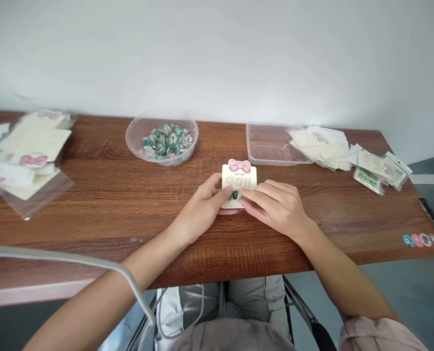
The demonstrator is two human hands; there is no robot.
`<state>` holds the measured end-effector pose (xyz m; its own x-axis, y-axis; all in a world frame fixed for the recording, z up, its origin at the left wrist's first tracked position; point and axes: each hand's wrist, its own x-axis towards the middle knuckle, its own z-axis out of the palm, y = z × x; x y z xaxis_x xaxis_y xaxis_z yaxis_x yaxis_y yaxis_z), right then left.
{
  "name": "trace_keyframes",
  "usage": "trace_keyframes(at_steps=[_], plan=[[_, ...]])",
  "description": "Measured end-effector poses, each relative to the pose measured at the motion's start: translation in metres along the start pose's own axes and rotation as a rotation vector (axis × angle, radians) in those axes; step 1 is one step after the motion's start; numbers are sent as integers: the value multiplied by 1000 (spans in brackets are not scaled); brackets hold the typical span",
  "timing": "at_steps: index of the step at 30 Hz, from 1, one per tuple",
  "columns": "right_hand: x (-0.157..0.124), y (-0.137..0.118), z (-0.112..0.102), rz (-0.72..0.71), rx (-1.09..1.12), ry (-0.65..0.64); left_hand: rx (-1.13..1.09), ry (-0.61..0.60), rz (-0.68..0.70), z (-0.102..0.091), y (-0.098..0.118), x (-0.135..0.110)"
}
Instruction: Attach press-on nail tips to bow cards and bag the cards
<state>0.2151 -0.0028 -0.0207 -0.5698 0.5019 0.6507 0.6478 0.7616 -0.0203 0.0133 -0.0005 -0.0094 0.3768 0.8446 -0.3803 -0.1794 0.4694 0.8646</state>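
A cream card (251,173) with a pink bow on its top is held upright-facing over the middle of the table. It bears a row of pale press-on nails (239,182), and dark green nails (235,195) sit below them. My left hand (206,207) grips the card's left side, thumb on the front and fingers behind. My right hand (275,204) has its thumb and fingertips closed together at the lower right of the card, by the green row. Whatever those fingertips pinch is too small and covered to make out.
A round clear tub (140,151) holds many green and clear nails. Behind the card, to the right, stands a rectangular clear tray (264,141), with a pile of cream cards (323,144) and bagged nail sets (370,179) beside it. Bagged cards (34,146) lie left. A white cable (92,261) crosses front left.
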Motion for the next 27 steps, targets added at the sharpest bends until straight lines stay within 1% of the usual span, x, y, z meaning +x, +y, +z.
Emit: trace_keyframes(at_steps=[8, 12, 18, 27], plan=[[0, -1, -2, 11, 8, 14, 2, 16, 0, 2, 2, -2], [-1, 0, -1, 16, -5, -1, -12, 17, 0, 1, 1, -1], [-1, -1, 0, 14, -20, -21, -7, 11, -7, 2, 2, -1], [1, -1, -1, 0, -1, -11, -17, -8, -21, 2, 3, -3]])
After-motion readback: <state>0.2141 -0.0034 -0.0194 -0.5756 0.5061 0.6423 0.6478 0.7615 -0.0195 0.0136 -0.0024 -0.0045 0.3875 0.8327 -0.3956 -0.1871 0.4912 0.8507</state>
